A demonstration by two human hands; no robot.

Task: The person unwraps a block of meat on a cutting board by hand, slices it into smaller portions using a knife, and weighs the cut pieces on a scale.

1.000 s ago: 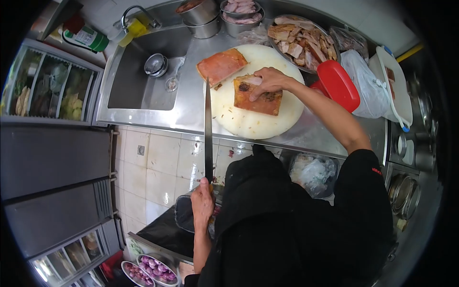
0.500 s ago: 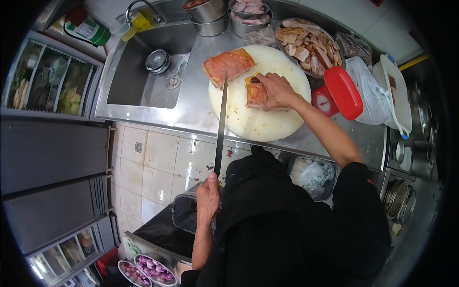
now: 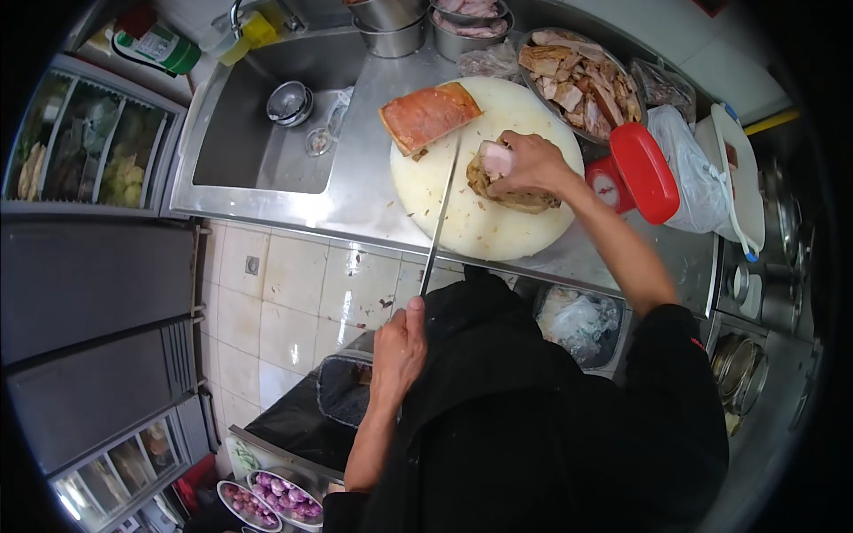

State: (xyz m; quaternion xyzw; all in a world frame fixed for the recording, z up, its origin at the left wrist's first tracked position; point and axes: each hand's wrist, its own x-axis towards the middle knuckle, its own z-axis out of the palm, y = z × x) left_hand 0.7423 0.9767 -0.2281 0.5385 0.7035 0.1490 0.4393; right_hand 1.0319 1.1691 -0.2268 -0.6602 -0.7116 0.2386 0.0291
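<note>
My left hand (image 3: 397,348) is wrapped round the handle of a long knife (image 3: 440,218), whose thin blade reaches up over the round white cutting board (image 3: 484,235). The blade stands apart from the meat in my other hand. On the board, my right hand (image 3: 539,163) grips a chunk of roast meat (image 3: 524,201), with its brown underside and a pale cut face showing; the fingers cover part of it. To the left of it lies a larger slab of roast meat (image 3: 431,117), reddish-brown skin upward, overhanging the board's edge.
A metal tray of cut meat (image 3: 586,84) stands behind the board. Right of it are a red scale (image 3: 644,173) and a white plastic bag (image 3: 689,169). The sink (image 3: 258,164) is at left, with steel pots (image 3: 391,40) at the back. A lined bin (image 3: 346,388) stands below.
My right hand has turned the chunk of meat over, from skin up to underside up. My left hand and the knife have shifted right, and the blade tilts more to the right.
</note>
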